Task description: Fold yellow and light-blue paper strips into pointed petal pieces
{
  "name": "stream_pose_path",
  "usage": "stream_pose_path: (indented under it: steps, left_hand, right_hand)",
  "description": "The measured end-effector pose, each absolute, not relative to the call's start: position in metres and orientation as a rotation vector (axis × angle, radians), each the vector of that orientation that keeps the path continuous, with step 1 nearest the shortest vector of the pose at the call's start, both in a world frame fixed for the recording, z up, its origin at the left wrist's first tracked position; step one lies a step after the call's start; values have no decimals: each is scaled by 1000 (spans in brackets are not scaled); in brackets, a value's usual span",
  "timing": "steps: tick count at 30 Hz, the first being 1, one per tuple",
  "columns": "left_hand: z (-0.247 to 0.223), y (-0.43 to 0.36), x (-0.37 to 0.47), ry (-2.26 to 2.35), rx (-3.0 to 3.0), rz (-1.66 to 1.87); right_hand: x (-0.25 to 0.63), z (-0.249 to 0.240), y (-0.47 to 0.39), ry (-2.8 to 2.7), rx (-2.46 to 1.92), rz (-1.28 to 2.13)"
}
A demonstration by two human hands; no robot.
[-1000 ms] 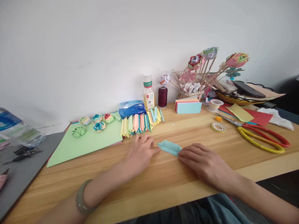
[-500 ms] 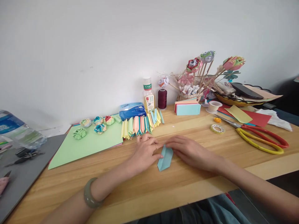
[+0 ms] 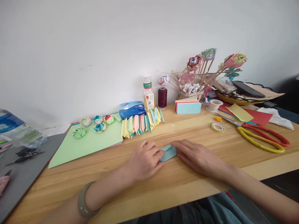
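Note:
A light-blue folded piece of paper [image 3: 169, 152] lies on the wooden table between my two hands. Its left end is under the fingers of my left hand [image 3: 147, 160], which wears a ring. The fingertips of my right hand [image 3: 195, 154] press on its upper right end. Both hands rest low on the tabletop with the fingers closed together. Just beyond my left hand stands a row of folded paper strips [image 3: 140, 125] in yellow, green, pink and blue.
Large scissors [image 3: 261, 135] and a tape roll [image 3: 217, 127] lie to the right. A stack of coloured paper [image 3: 188, 108], a thread spool [image 3: 162, 97] and a bottle [image 3: 149, 93] stand along the wall. Several paper flowers [image 3: 79, 133] sit on green sheets [image 3: 77, 152] at left.
The blue paper has turned from slanting toward me to lying more sideways. My left hand has shifted onto its left end, and my right hand has moved slightly right.

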State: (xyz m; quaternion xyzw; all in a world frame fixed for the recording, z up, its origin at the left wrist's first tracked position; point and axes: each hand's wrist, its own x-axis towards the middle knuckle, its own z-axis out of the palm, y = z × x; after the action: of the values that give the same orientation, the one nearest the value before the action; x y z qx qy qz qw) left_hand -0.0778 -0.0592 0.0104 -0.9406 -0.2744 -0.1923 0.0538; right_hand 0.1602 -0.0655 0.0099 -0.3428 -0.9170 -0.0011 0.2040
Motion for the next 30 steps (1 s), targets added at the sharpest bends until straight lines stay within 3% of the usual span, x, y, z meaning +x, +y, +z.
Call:
stream_pose_path:
  steps: [5, 21, 30]
  left_hand:
    - [6, -54, -82, -797, -2772, -534]
    - [6, -62, -79, -1286, -2827, -679]
    - [11, -62, -76, -1648, -2854, -755]
  right_hand:
    - [158, 10, -61, -2436, -1067, 257]
    - [150, 8, -56, -2454, -997, 116]
    - [151, 7, -51, -2407, -1112, 397]
